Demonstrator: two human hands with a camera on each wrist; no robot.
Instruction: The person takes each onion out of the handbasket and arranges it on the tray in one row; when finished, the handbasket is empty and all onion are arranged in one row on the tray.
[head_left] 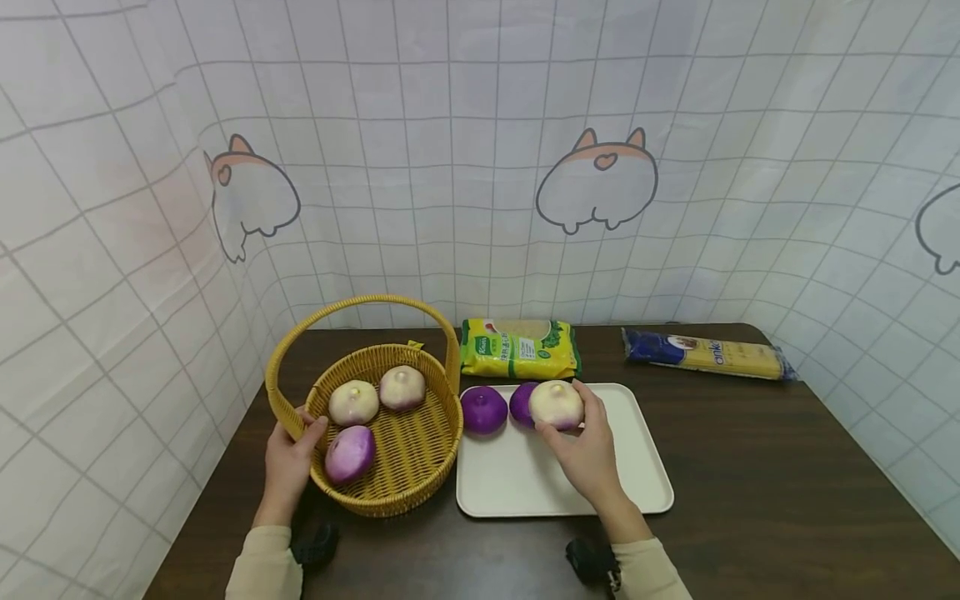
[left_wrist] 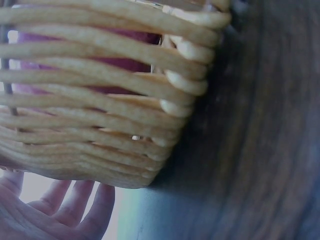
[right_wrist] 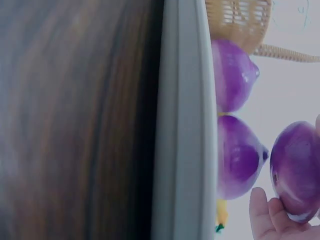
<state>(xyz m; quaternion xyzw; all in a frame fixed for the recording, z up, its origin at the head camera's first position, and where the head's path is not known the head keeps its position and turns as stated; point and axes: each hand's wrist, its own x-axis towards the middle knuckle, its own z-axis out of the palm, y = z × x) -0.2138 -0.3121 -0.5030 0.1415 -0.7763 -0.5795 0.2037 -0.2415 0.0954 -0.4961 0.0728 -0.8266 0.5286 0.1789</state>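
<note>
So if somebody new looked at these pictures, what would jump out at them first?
Probably the tall-handled wicker basket to the left on the dark table, with three onion-like bulbs inside. Next, two vivid purple bulbs near the far edge of the white tray, beside a pale-topped bulb in the right-hand grip. Behind, cartoon animal rumps decorate the gridded backdrop.
</note>
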